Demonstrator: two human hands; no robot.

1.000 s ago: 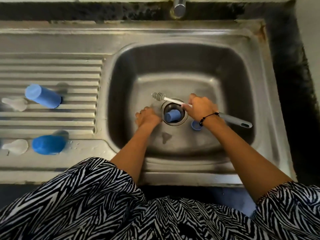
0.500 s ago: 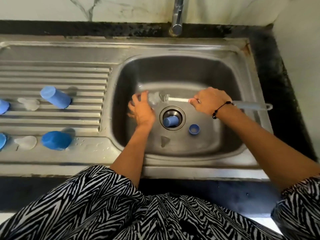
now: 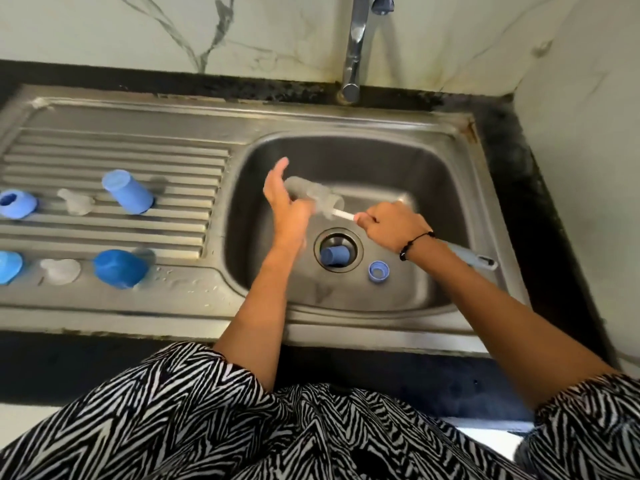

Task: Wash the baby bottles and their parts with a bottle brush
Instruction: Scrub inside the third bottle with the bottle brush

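Over the steel sink basin (image 3: pixel 433 188), my left hand (image 3: pixel 285 206) holds a clear baby bottle (image 3: pixel 313 195) on its side, thumb raised. My right hand (image 3: pixel 389 225) grips the white and grey handle of the bottle brush (image 3: pixel 343 213), whose head is inside the bottle's mouth. The image is blurred here. A small blue cap (image 3: pixel 334 255) lies in the drain opening. A blue ring (image 3: pixel 379 270) sits on the basin floor to the drain's right.
On the ribbed drainboard (image 3: pixel 121 150) at the left lie two blue caps (image 3: pixel 126 192) (image 3: pixel 119 268), two clear teats (image 3: pixel 75 201) (image 3: pixel 60 270) and two blue collars (image 3: pixel 15 202) (image 3: pixel 8 266). A tap (image 3: pixel 355 46) rises behind the basin. A wall stands at the right.
Both hands rose from the basin floor. My left hand took up the clear bottle and the brush head went into it. The camera tilted up, showing more wall and tap.
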